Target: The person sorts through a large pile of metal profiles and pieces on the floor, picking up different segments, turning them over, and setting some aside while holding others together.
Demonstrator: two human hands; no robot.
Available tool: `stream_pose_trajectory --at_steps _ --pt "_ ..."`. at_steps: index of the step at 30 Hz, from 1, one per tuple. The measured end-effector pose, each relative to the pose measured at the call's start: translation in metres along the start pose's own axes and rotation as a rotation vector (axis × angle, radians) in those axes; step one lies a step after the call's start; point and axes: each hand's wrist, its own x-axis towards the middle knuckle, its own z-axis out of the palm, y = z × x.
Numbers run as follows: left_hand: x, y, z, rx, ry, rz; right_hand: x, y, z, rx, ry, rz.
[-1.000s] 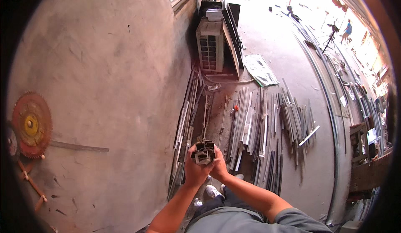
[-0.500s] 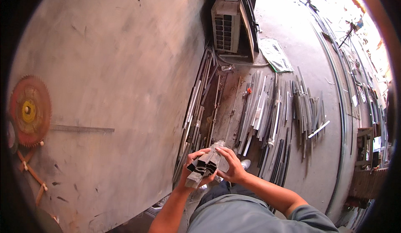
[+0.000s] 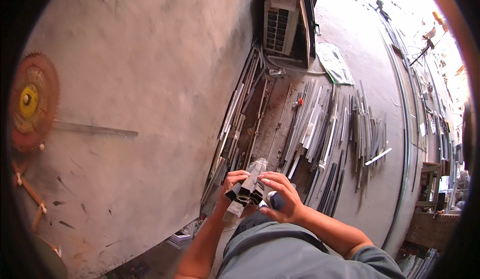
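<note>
Above the floor (image 3: pixel 362 219), a metal-profile bundle (image 3: pixel 248 185) is clamped by the left hand (image 3: pixel 230 186); against it the right hand (image 3: pixel 287 199) is placed, fingers curved, clamping unclear. Beyond, strips (image 3: pixel 229 116) are laid along the floor's left edge.

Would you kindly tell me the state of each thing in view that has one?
Bundle of metal profiles: held, open ends showing
Left hand: curled against the bundle's left side
Right hand: curved, fingertips at the bundle's right side
Saw blade: hung against the wall
Loose metal strips: lying on the floor
Pale sheet: spread out, wrinkled
</note>
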Motion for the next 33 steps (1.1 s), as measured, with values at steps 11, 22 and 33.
stream_pose_trajectory --at_steps 11,22,33 --pt "-0.008 0.006 -0.006 -0.159 -0.071 -0.041 0.004 -0.016 0.008 -0.014 0.009 -0.036" --pt "-0.011 -0.003 -0.007 -0.248 -0.133 -0.083 -0.003 -0.021 0.011 -0.056 0.075 -0.022" --pt "-0.006 0.002 -0.002 -0.252 -0.130 -0.090 -0.005 -0.016 0.007 -0.172 0.112 -0.055"
